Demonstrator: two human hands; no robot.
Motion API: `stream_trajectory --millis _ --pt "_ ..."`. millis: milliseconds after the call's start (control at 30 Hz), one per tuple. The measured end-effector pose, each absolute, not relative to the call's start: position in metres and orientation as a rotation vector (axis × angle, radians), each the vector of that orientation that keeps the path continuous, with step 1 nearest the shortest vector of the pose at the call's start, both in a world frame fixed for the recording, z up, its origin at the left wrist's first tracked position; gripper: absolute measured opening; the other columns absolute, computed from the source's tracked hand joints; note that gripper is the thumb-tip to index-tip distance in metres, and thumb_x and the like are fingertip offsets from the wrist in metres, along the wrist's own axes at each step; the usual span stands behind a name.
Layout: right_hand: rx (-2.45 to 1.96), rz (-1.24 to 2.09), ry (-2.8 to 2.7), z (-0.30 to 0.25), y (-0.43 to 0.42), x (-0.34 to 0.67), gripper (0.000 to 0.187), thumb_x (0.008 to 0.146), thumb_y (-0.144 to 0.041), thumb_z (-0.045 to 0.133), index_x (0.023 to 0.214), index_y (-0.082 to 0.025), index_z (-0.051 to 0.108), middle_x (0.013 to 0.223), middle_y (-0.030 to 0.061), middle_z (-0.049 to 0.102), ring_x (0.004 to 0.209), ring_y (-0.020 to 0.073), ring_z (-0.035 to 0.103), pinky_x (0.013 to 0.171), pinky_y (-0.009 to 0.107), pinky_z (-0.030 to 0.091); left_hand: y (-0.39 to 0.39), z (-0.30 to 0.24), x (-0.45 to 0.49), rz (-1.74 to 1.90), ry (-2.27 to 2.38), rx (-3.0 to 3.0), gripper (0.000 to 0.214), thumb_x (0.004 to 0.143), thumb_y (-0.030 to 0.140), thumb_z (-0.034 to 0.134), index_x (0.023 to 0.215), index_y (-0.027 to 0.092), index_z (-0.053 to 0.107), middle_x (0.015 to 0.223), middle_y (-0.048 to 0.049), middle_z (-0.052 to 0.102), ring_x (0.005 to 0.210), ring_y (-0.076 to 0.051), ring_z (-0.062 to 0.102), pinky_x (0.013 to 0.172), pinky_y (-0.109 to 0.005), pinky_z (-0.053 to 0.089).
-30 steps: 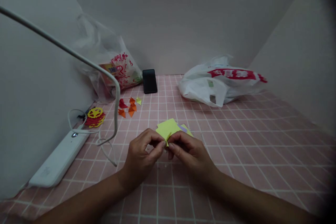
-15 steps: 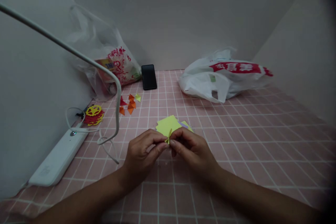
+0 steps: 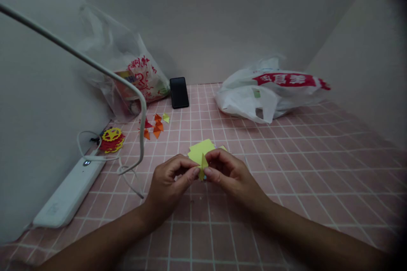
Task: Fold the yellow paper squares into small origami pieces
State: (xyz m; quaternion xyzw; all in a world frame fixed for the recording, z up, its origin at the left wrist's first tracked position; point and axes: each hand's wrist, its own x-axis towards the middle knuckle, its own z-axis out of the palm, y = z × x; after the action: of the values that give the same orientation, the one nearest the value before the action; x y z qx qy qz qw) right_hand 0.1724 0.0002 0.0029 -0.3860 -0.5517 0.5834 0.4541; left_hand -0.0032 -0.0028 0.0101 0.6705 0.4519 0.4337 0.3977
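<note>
My left hand (image 3: 170, 184) and my right hand (image 3: 230, 173) meet over the pink tiled tabletop (image 3: 286, 169), both pinching a small folded yellow paper piece (image 3: 202, 166) between thumb and fingers. Just behind the hands lies a small stack of yellow paper squares (image 3: 201, 150), with a purple edge showing under it. Several small folded orange, red and yellow paper triangles (image 3: 154, 125) lie further back on the left.
A white lamp base (image 3: 65, 192) with a bent arm and cord sits at the left wall. Red and yellow paper cut-outs (image 3: 111, 139) lie beside it. A clear plastic bag (image 3: 133, 78), a black phone (image 3: 178, 92) and a white plastic bag (image 3: 270, 93) stand at the back.
The folded yellow piece has turned between my fingertips and now stands more upright. Both hands stay together in about the same spot; the view has tilted slightly.
</note>
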Motion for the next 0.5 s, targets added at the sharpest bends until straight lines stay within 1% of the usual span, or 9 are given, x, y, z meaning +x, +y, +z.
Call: stream_trajectory --millis 67,233,400,500 --pt "-0.922 1.557 -1.331 0.003 0.002 0.172 0.015 0.079 -0.032 0.067 0.081 -0.020 0.058 0.075 0.0000 0.057 0.068 0.0145 0.053 0.065 0.029 0.043 -0.001 0.010 -0.003 1.064 1.131 1.582 0.011 0.083 0.022 0.065 0.075 0.016 0.067 0.071 -0.0018 0.066 0.067 -0.014 0.062 0.063 -0.025 0.049" --pt "-0.927 1.716 -1.200 0.001 0.002 0.171 0.021 0.077 -0.033 0.070 0.072 -0.019 0.055 0.067 -0.0022 0.055 0.058 0.0106 0.049 0.056 0.025 0.039 0.000 0.010 -0.001 0.953 1.082 1.316 0.014 0.081 0.024 0.067 0.069 0.016 0.066 0.063 0.0004 0.065 0.062 -0.012 0.060 0.061 -0.023 0.048" --pt "-0.920 1.823 -1.121 -0.007 0.002 0.171 0.025 0.076 -0.036 0.072 0.072 -0.019 0.054 0.066 -0.0015 0.059 0.057 0.0103 0.051 0.055 0.024 0.038 0.001 0.007 -0.002 0.917 1.047 1.187 0.018 0.081 0.027 0.068 0.067 0.015 0.064 0.060 0.0013 0.064 0.058 -0.011 0.058 0.061 -0.023 0.046" --pt "-0.927 1.842 -1.086 -0.013 0.003 0.170 0.025 0.075 -0.034 0.073 0.070 -0.019 0.054 0.064 -0.0017 0.059 0.054 0.0095 0.050 0.053 0.023 0.037 0.003 0.007 -0.002 0.863 1.027 1.176 0.020 0.081 0.029 0.067 0.068 0.015 0.062 0.061 0.0020 0.062 0.058 -0.010 0.056 0.061 -0.023 0.044"
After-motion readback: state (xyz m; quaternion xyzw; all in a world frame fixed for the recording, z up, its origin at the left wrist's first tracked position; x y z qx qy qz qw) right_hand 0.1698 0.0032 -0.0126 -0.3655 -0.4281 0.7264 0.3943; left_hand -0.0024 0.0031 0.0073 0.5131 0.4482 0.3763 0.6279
